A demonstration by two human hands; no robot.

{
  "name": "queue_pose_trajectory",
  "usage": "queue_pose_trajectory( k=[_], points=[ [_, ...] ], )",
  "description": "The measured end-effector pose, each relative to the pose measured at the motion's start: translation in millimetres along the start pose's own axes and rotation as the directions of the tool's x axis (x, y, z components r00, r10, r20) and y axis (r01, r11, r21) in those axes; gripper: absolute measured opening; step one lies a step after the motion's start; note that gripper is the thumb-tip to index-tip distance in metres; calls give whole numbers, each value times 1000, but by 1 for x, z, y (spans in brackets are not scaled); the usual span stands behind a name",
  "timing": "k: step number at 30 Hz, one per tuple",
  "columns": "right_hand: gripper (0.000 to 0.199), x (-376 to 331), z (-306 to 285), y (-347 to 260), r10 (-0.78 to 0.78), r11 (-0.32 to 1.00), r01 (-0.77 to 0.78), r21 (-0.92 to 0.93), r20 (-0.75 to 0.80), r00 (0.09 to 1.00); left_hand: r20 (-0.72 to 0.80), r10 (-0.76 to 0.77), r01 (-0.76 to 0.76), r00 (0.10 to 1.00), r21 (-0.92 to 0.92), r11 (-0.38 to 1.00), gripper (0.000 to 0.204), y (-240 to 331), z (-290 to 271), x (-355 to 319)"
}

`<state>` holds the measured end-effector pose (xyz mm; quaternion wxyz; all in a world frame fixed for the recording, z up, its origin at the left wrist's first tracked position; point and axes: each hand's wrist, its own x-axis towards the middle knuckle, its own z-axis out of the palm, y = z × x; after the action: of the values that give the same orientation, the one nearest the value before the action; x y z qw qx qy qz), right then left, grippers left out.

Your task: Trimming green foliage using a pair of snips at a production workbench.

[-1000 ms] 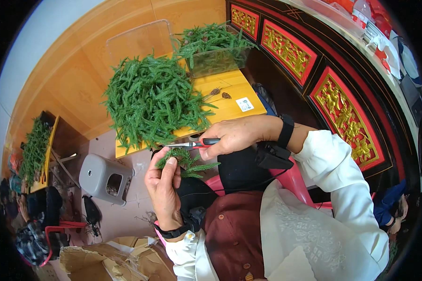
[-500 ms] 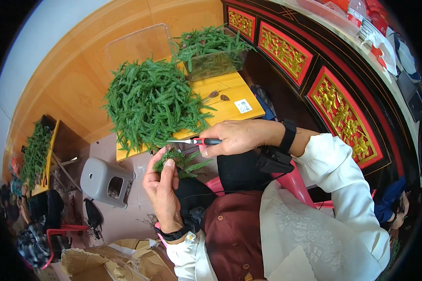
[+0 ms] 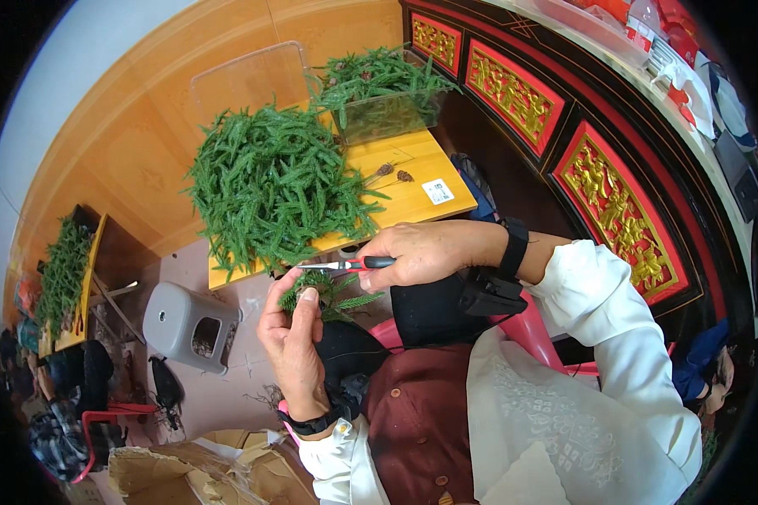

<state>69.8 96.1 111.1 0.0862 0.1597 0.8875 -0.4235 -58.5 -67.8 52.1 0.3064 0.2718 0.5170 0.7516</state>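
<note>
Bright, even daylight fills the scene, with no harsh shadows; only soft shade lies under the yellow tabletop [image 3: 413,198] toward seven o'clock. The gilded panels [image 3: 623,206] at two o'clock catch a mild sheen. Focus is crisp at the centre. Fisheye bending curves straight edges near the rim, and black corners frame the circular picture all around.

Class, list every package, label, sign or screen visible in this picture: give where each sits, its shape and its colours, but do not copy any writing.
Small label: near the right edge of the yellow table, a white square with dark print.
Cardboard box: on the floor at lower left, brown, open and crumpled.
Stacked packages: on the counter at upper right, red and white, too small to detail.
No screens seen.
</note>
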Motion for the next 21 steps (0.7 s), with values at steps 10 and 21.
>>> queue_pose_trajectory(
  k=[10,21],
  points=[
    [32,-15,8,-18,-139,966,107,-236,-124,983,56,-68,75,996,-142,987,27,13,-9,-11],
    [32,-27,24,-34,-437,801,233,-552,-272,858,237,-98,163,966,-269,949,28,34,-35,-31]
  ],
)
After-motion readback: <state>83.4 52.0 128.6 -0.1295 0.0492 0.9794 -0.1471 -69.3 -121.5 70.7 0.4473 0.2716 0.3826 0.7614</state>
